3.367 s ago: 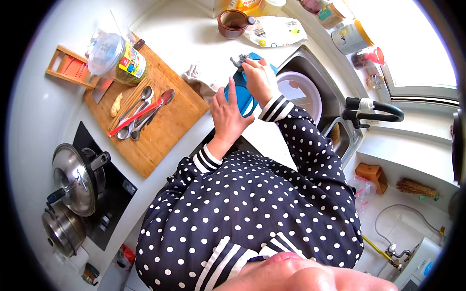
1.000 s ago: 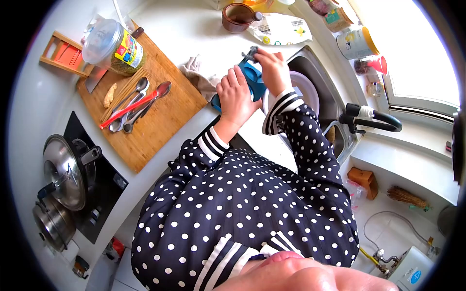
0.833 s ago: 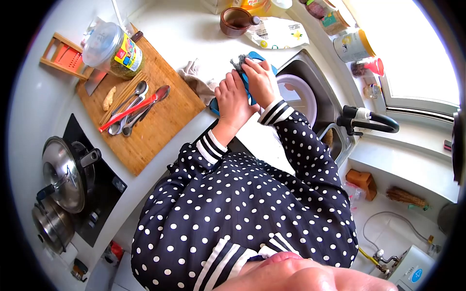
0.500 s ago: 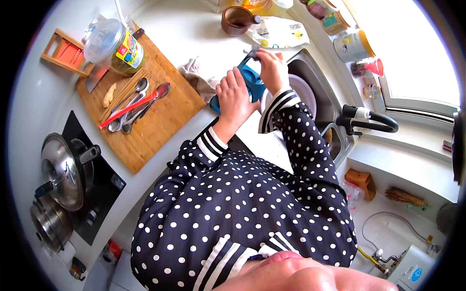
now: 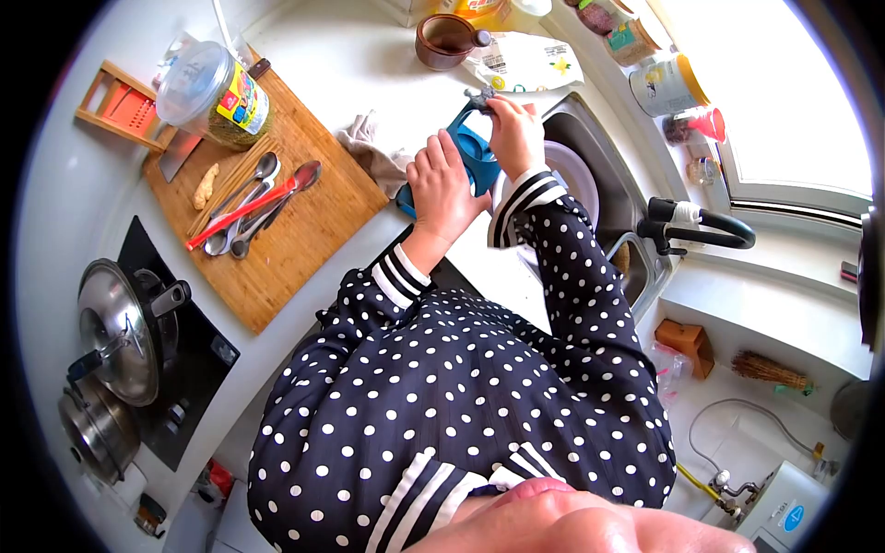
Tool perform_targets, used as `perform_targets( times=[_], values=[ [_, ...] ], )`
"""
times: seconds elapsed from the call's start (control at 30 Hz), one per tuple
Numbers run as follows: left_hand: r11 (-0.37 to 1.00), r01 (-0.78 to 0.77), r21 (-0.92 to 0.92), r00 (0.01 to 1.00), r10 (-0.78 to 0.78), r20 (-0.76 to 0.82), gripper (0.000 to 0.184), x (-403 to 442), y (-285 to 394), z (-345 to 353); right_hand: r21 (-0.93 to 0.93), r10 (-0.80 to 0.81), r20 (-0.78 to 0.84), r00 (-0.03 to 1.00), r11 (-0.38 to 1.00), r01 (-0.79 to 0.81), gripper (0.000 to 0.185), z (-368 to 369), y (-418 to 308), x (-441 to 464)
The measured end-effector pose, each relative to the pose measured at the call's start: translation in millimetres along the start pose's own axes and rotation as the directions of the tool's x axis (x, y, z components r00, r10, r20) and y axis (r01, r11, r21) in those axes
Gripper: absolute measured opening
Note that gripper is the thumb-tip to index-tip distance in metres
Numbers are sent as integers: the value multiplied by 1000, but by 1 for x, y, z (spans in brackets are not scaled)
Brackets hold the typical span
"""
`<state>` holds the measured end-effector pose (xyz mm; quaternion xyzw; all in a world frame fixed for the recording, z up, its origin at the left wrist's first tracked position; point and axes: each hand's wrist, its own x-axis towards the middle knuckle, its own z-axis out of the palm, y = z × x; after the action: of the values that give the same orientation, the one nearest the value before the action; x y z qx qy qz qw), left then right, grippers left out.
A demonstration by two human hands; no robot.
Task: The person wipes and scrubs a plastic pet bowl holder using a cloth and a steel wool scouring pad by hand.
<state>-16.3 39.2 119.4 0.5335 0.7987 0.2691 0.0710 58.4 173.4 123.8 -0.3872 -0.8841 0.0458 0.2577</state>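
A blue plastic rack (image 5: 474, 147) with rounded openings stands at the counter's edge, beside the sink. My left hand (image 5: 440, 184) grips its near side, fingers stretched along it and thumb apart; the palm side is hidden. Pinched in my right hand (image 5: 516, 136) is a dark grey scouring pad (image 5: 481, 100), held against the far upper end of the rack. Just left of the rack lies a crumpled greyish cloth (image 5: 373, 152).
Right of my hands is a steel sink (image 5: 604, 152) holding a white basin (image 5: 573, 180), with a black faucet (image 5: 701, 226). A cutting board (image 5: 313, 217) on the left bears spoons, chopsticks, ginger and a jar (image 5: 207, 97). Beyond stands a brown pot (image 5: 444, 41).
My right hand has shifted very slightly with the scouring pad at the rack's far end. My left hand keeps its place on the rack.
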Motion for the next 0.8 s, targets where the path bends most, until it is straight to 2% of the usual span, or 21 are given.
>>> perform_targets(
  times=[0.1,0.13,0.17,0.23,0.27,0.3,0.37,0.4,0.43,0.5,0.53,0.57,0.6,0.63,0.67,0.7,0.77,0.8],
  values=[
    [1000,27,14,998,-27,62,104,1,3,-5,102,-261,13,965,961,258,18,1,-25,-15],
    [1000,17,15,1000,-17,21,105,0,2,-2,88,-298,7,955,951,296,19,0,-24,-9],
    [1000,17,-20,999,-16,50,106,1,1,-3,131,-149,206,967,984,123,22,-13,-14,1],
    [1000,18,-4,1000,-18,1,105,1,1,1,-26,62,52,997,998,-61,24,-7,0,8],
    [1000,25,-3,999,-25,28,104,1,0,-1,-83,-25,112,993,996,34,22,-1,-1,5],
    [999,33,-5,998,-32,55,103,1,3,-6,-19,-107,138,985,994,110,20,-12,-21,-2],
    [999,34,-11,998,-33,62,102,3,4,-6,35,-293,-36,956,955,294,21,3,-27,-14],
    [1000,20,-8,999,-20,51,101,3,2,-3,-5,-292,7,957,957,292,23,6,-5,-7],
    [1000,6,-5,999,-6,39,101,1,0,-2,-68,-145,123,982,986,154,25,-1,9,5],
    [1000,10,-6,999,-9,36,102,1,-1,-2,-24,242,191,951,970,-242,25,-5,39,18],
    [1000,1,-2,1000,-1,19,103,0,-2,0,127,310,158,938,935,-330,28,-6,65,18],
    [1000,-1,-2,1000,1,1,103,0,-2,2,276,372,140,918,875,-397,30,-5,84,20],
    [1000,-1,21,1000,2,-11,103,0,-2,2,500,525,230,820,659,-562,32,-21,74,23],
    [1000,4,14,1000,-4,-7,103,0,-2,2,655,631,363,686,351,-669,35,-40,60,23],
    [1000,6,8,1000,-6,-2,103,0,-2,1,745,583,484,652,117,-657,39,-47,61,23],
    [1000,5,3,1000,-5,2,103,1,-1,1,756,512,560,651,6,-655,37,-49,62,23],
    [1000,-2,21,1000,2,9,103,0,-1,1,728,391,645,656,-54,-684,36,-42,61,21],
    [1000,-3,30,1000,3,7,103,1,-1,1,712,388,631,672,54,-700,33,-37,59,21]
  ],
)
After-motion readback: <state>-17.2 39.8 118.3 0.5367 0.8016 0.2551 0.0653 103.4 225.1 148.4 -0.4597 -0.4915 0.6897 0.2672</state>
